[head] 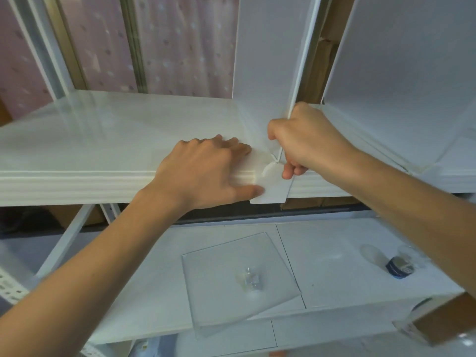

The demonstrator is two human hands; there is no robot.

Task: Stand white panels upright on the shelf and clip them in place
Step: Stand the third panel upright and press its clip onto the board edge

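A white panel (268, 55) stands upright on the white shelf (108, 130), running from the front edge toward the back. My right hand (306, 140) is closed around the panel's lower front edge. A white clip (270, 184) sits over the shelf's front lip at the panel's foot. My left hand (203, 171) lies flat on the shelf beside it, fingers on top and thumb pressing the clip's front face. A second white panel (401, 73) stands upright further right.
On the lower white shelf (334, 256) lie a clear square sheet (231, 279) with small clear clips (251, 279) on it and a roll of tape (399, 266). A cardboard box corner (443, 320) shows at bottom right. White shelf uprights (51, 47) stand left.
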